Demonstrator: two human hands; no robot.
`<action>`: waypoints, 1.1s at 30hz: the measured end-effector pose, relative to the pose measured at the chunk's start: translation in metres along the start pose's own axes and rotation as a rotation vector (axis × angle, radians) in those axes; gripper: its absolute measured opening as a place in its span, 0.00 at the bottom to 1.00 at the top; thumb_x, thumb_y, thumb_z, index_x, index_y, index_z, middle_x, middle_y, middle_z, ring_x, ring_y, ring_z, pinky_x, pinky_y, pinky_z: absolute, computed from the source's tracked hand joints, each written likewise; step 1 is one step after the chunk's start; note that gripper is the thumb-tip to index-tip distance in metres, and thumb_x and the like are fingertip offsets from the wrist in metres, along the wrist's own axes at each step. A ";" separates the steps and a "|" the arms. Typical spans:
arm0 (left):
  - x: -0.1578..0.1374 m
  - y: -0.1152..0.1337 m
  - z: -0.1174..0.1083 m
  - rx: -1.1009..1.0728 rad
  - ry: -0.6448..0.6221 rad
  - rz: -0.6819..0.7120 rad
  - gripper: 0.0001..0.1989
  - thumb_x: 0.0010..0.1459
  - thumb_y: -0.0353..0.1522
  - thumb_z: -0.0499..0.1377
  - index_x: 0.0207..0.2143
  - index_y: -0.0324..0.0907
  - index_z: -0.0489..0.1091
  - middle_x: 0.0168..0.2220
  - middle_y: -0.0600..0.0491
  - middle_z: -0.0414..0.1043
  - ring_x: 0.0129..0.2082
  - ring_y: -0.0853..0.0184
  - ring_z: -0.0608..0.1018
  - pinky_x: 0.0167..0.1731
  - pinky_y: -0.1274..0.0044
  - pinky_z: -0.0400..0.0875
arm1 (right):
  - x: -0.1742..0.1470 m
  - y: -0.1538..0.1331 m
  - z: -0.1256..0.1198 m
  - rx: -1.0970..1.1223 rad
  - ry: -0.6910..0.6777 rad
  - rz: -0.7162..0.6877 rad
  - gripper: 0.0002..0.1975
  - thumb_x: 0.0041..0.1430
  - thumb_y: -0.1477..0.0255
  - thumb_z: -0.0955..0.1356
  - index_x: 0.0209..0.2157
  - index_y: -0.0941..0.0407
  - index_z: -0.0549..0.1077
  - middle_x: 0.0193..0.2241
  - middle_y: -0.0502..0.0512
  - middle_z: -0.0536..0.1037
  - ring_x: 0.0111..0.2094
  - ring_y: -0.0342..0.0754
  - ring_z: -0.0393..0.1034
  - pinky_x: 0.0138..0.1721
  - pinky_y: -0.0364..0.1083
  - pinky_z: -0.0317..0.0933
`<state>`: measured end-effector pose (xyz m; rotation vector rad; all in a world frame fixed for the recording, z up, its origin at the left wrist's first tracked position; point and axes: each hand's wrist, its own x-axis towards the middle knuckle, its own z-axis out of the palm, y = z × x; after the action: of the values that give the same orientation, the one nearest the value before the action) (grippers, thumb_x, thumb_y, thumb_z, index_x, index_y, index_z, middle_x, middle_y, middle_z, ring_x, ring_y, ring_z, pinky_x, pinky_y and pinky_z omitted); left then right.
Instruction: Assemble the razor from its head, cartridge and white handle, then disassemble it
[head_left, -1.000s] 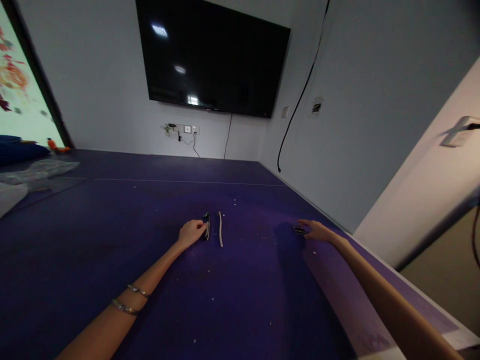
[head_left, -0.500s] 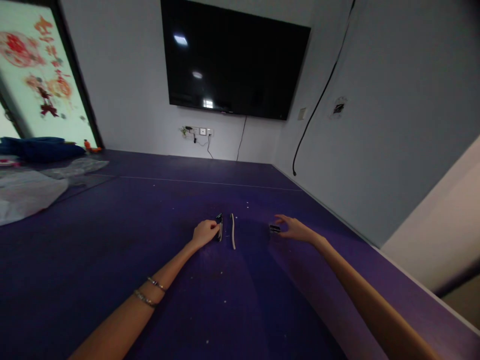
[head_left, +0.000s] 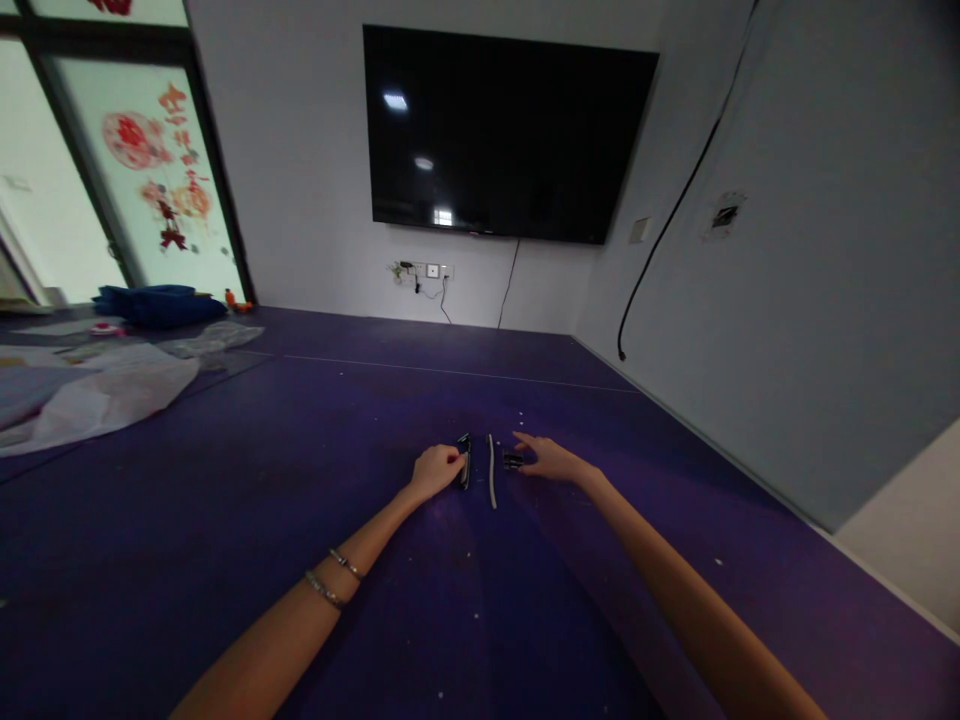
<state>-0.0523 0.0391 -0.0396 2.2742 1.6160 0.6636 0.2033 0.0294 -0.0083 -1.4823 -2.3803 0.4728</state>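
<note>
My left hand [head_left: 436,472] is closed on a narrow dark object with a pale edge, which looks like a stapler [head_left: 466,464]. It stands lengthwise just above the purple surface or on it; I cannot tell which. A thin, slightly bent pale strip [head_left: 492,474] lies to the right of it, touched by neither hand. Beyond the strip, my right hand [head_left: 550,460] grips a small dark block [head_left: 513,460] by its near side, with the index finger arched over it. The block's markings are too small to make out.
Purple surface [head_left: 375,420] with scattered white specks stretches to the wall. Clear and white plastic sheets [head_left: 124,395] and a folded blue cloth [head_left: 161,305] lie at the left. A black cable [head_left: 667,225] hangs down the right wall; a television [head_left: 510,135] is mounted ahead.
My right hand has moved left with the small dark block, close to the pale strip. My left hand keeps its hold beside the strip. The whole view has shifted as my head turned left.
</note>
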 end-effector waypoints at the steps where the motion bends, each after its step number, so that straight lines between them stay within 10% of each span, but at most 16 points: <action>1: 0.000 0.000 0.000 0.000 0.002 0.007 0.19 0.56 0.41 0.48 0.24 0.41 0.72 0.23 0.53 0.71 0.24 0.70 0.70 0.23 0.79 0.52 | 0.001 -0.001 0.001 0.001 -0.002 0.004 0.39 0.45 0.73 0.67 0.60 0.62 0.53 0.49 0.63 0.71 0.50 0.53 0.65 0.50 0.50 0.56; 12: 0.000 -0.001 0.001 0.017 0.011 0.023 0.18 0.56 0.40 0.48 0.23 0.41 0.72 0.24 0.54 0.71 0.25 0.70 0.70 0.23 0.79 0.51 | -0.002 -0.013 -0.002 -0.039 0.072 0.033 0.36 0.44 0.71 0.68 0.58 0.57 0.59 0.52 0.61 0.69 0.50 0.52 0.64 0.48 0.48 0.57; 16: 0.001 0.000 0.001 0.027 0.001 0.002 0.17 0.56 0.39 0.49 0.24 0.41 0.72 0.25 0.53 0.71 0.25 0.69 0.71 0.23 0.79 0.52 | -0.008 -0.039 0.002 -0.139 0.196 0.193 0.15 0.52 0.65 0.64 0.41 0.55 0.74 0.38 0.58 0.77 0.40 0.52 0.70 0.39 0.46 0.60; 20: 0.002 -0.001 0.001 0.027 -0.005 -0.016 0.17 0.56 0.40 0.49 0.25 0.42 0.72 0.26 0.53 0.72 0.26 0.68 0.72 0.24 0.79 0.53 | -0.012 -0.064 0.020 -0.168 0.153 0.295 0.17 0.56 0.60 0.61 0.30 0.55 0.75 0.31 0.58 0.77 0.34 0.54 0.73 0.32 0.47 0.61; 33: 0.001 -0.001 0.002 0.025 0.007 0.014 0.18 0.56 0.40 0.49 0.23 0.41 0.71 0.24 0.53 0.71 0.25 0.69 0.71 0.23 0.78 0.52 | 0.005 -0.079 0.054 -0.251 0.163 0.390 0.16 0.57 0.63 0.60 0.34 0.57 0.75 0.35 0.64 0.77 0.37 0.57 0.73 0.34 0.49 0.63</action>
<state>-0.0519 0.0410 -0.0422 2.3054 1.6225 0.6587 0.1151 -0.0050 -0.0229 -2.0265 -2.0861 0.1284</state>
